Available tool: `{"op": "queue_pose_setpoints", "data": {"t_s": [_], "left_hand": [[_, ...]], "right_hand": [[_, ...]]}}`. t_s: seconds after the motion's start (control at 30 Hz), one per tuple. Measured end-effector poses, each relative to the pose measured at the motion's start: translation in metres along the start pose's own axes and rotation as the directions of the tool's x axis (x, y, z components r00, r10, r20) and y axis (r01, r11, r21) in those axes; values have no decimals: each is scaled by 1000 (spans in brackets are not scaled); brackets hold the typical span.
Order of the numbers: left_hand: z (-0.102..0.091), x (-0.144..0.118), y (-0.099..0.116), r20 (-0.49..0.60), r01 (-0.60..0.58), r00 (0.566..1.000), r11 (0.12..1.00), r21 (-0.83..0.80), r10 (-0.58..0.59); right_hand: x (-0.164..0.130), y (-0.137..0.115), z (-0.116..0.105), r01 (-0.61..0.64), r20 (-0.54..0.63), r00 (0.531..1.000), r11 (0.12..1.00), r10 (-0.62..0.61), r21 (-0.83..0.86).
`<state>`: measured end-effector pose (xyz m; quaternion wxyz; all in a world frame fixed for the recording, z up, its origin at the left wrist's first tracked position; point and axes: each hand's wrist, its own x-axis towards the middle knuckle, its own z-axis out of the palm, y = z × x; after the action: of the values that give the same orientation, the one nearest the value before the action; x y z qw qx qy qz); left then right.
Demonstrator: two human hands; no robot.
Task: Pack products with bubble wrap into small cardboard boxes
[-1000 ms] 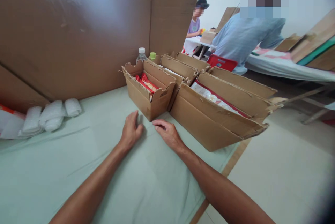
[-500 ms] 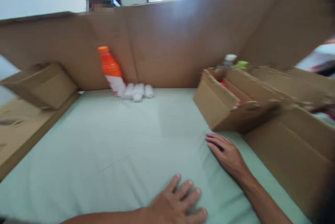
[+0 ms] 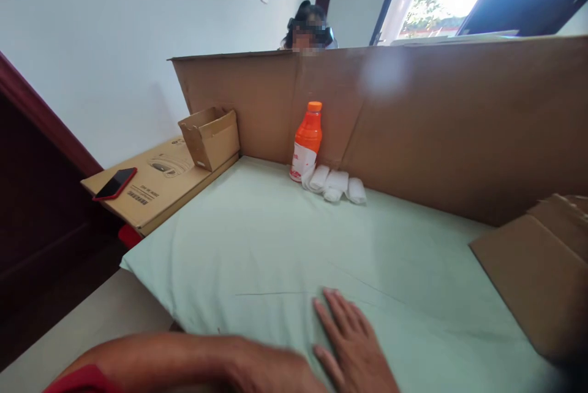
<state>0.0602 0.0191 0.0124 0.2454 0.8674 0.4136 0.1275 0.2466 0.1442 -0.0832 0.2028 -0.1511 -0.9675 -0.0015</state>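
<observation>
My right hand (image 3: pixel 351 341) lies flat on the pale green cloth (image 3: pixel 275 246) near the front, fingers stretched out, with nothing in it. From the lower left my left forearm reaches across, and my left hand (image 3: pixel 294 371) is at the bottom edge beside the right one. Its fingers are out of sight below the frame. At the back of the cloth stands an orange bottle (image 3: pixel 309 139) with a white label. Several white rolls (image 3: pixel 337 182) lie at its foot, well away from both hands.
A tall cardboard panel (image 3: pixel 413 117) lines the back; a person (image 3: pixel 309 29) is behind it. On the left, a flat printed carton (image 3: pixel 151 197) carries a small open box (image 3: pixel 214 139) and a red-edged phone (image 3: pixel 114 185). A cardboard box (image 3: pixel 537 264) stands right.
The view has swung left, bringing the phone and flat carton into sight. My right hand has moved from beside the right-hand box toward the front middle. My left hand's fingers have dropped out of view.
</observation>
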Motion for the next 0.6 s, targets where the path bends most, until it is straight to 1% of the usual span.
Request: {"op": "queue_pose_setpoints", "data": {"t_s": [0.03,0.07,0.1,0.13,0.17,0.2,0.23,0.27,0.3,0.33,0.4,0.47,0.53,0.6], "left_hand": [[-23,-8,-20,-52,28,998,1000,-5,-28],[-48,-17,-41,-243,158,958,987,-3,-154],[-76,-26,-64,-465,333,838,943,20,-286],[-106,-35,-86,-583,443,735,896,23,-348],[-136,-45,-108,-661,521,647,854,20,-379],[-167,-55,-128,-729,592,557,806,13,-398],[-196,-65,-147,-783,654,473,756,6,-403],[-224,-75,-164,-827,707,396,707,-3,-399],[-249,-84,-178,-860,750,331,661,-11,-389],[-271,-92,-191,-882,786,278,618,-18,-380],[-305,-103,-212,-905,838,210,544,-28,-370],[-325,-110,-227,-907,876,168,480,-43,-387],[-334,-112,-239,-896,900,151,433,-51,-419],[-335,-112,-246,-878,913,161,406,-41,-450]], "right_hand": [[25,-17,3,61,47,997,993,-66,99],[50,-32,5,88,127,985,976,-114,199],[73,-45,5,110,207,963,950,-175,291],[94,-56,4,119,275,933,920,-232,372],[112,-65,4,117,329,902,892,-280,437],[127,-71,3,117,356,878,865,-319,487],[139,-74,3,113,363,867,844,-342,524],[147,-76,4,110,352,868,826,-351,553],[152,-75,7,112,325,878,809,-353,577],[155,-73,11,117,286,893,793,-347,598],[156,-67,20,134,200,923,759,-330,637],[154,-61,29,142,130,944,732,-302,666],[151,-58,36,142,85,958,713,-273,687],[147,-59,39,153,23,971,692,-238,706]]}}
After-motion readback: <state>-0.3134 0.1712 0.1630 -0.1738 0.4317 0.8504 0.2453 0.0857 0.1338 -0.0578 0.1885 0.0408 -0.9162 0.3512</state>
